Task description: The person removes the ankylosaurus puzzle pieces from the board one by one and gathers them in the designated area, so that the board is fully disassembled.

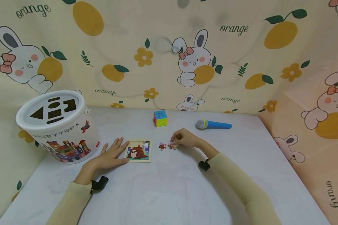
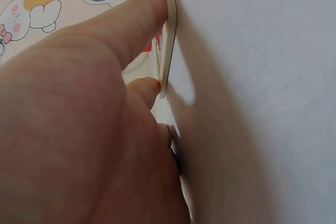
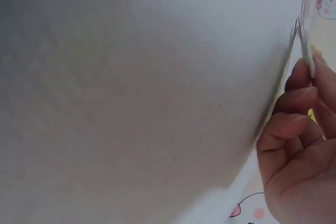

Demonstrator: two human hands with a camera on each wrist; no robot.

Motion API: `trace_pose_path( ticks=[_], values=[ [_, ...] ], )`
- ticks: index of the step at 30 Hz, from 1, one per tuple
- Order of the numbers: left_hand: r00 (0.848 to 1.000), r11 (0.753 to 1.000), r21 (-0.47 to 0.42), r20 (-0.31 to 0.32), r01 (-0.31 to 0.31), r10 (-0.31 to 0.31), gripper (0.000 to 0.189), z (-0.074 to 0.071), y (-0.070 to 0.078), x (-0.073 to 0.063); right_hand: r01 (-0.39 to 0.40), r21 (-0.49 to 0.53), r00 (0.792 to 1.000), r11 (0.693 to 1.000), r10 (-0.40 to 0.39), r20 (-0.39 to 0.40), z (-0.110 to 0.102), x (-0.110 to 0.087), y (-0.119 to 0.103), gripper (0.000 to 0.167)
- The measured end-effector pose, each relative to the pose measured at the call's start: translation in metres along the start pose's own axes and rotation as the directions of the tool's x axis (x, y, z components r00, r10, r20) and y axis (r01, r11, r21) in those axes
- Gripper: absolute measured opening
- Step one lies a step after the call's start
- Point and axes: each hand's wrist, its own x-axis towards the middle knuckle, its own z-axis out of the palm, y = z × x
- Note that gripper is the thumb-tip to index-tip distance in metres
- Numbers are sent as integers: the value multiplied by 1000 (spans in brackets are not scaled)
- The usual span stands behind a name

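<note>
Left of the frame's centre, my left hand (image 1: 111,157), spread wide, touches the puzzle (image 1: 138,152); at the centre, my right hand (image 1: 186,138) pinches a piece (image 3: 305,51), a loose piece (image 1: 162,146) just left.

Your head view bright, evenly lit — soft shadow beside your right sleeve (image 1: 243,187) on white tabletop (image 1: 157,200). Wide angle tilts block bucket (image 1: 60,129) outward near left edge. Left wrist view: broad, soft-edged shadow beside puzzle board (image 2: 170,35). Right wrist view dimmer, hazy — tabletop smeared grey, your right hand (image 3: 299,166) soft.
</note>
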Motion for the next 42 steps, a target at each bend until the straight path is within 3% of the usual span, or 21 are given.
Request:
trace_pose_path(
  ticks=[15, 23, 27, 33, 38, 42],
  values=[
    [1000, 1000, -3, 5, -6, 6, 84, 0, 2, 1, -13, -149, 999, 989, 19, 38, -3, 5, 1, 9],
    [1000, 1000, -3, -3, -10, 10, 84, 0, -1, 1, -25, -344, 994, 939, 61, 95, -4, 24, -25, 11],
    [1000, 1000, -4, -13, -23, 23, 83, 0, -1, 0, 24, -366, 998, 930, 2, 70, 6, 40, -49, 4],
    [1000, 1000, 2, -11, -23, 23, 83, 1, -3, 0, 160, -303, 984, 939, -126, 130, 30, 66, -76, 22],
    [1000, 1000, -1, -3, -22, 22, 84, 1, -4, 0, 185, -326, 973, 927, -125, 196, 49, 82, -90, 27],
    [1000, 1000, 9, 2, -19, 19, 84, 2, -4, 1, 176, -346, 973, 922, -109, 206, 57, 89, -93, 28]
  ],
)
